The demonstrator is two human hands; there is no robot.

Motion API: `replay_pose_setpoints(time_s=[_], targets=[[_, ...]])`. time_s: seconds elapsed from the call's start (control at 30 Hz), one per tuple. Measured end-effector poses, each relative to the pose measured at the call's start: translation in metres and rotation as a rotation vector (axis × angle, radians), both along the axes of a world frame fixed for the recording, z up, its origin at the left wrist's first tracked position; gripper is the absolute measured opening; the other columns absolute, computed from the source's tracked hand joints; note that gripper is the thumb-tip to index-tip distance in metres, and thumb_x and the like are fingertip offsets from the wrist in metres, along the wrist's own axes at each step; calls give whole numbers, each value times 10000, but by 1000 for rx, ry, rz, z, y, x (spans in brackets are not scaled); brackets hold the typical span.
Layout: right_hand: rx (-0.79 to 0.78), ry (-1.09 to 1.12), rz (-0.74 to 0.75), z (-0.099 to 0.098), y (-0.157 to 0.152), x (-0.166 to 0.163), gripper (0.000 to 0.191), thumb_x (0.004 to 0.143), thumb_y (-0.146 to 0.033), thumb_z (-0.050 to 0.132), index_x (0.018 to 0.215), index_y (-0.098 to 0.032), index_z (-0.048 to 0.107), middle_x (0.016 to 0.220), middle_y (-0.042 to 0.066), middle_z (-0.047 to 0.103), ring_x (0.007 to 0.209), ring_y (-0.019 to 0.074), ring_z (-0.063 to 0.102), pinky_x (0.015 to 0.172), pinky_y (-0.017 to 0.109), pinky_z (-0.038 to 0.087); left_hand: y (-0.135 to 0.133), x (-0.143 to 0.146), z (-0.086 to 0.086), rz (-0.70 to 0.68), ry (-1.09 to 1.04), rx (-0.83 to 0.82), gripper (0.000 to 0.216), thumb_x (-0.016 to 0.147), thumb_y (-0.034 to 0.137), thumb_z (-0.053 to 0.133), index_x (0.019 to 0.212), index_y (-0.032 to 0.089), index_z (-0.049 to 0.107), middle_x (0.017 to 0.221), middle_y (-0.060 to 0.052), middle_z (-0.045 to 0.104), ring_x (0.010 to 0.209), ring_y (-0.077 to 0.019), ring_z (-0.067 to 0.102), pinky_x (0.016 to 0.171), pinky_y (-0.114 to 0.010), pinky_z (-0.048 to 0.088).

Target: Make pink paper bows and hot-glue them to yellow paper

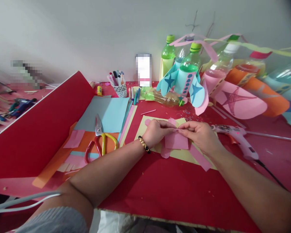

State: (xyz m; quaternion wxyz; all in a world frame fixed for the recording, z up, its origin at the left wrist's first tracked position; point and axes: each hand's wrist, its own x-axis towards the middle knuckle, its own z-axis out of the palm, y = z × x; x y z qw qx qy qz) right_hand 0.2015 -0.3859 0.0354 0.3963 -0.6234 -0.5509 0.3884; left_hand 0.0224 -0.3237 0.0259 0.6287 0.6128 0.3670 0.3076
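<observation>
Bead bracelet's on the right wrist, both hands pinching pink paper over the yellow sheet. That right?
Wrong wrist. The head view shows the beaded bracelet on the left wrist, not the right. The rest stands: the left hand and right hand pinch the pink paper over the yellow sheet.

Your view bright, soft even light across white wall (92, 35); faint shadow under your right hand (200, 137). Wide lens bends front table edge (174, 216); top-right corner darkens; pixelated patches (26, 73) blurred.
</observation>
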Motion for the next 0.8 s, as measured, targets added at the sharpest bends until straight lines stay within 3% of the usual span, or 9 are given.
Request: replay_pose_setpoints(time_s=[0.3, 0.8], targets=[[3, -113, -10, 9, -1, -5, 251, 768, -435, 647, 765, -187, 682, 596, 0, 629, 499, 109, 477, 453, 242, 329, -1, -1, 8, -4, 59, 22, 184, 711, 317, 712, 785, 151, 738, 798, -55, 717, 687, -134, 619, 623, -224, 474], [28, -102, -20, 11, -1, -1, 267, 777, -451, 636, 757, -191, 694, 685, 23, 675, 594, 146, 553, 545, 269, 409, 2, -3, 7, 17, 77, 42, 212, 712, 351, 710, 767, 147, 731, 789, -51, 705, 682, -127, 594, 605, -218, 458]])
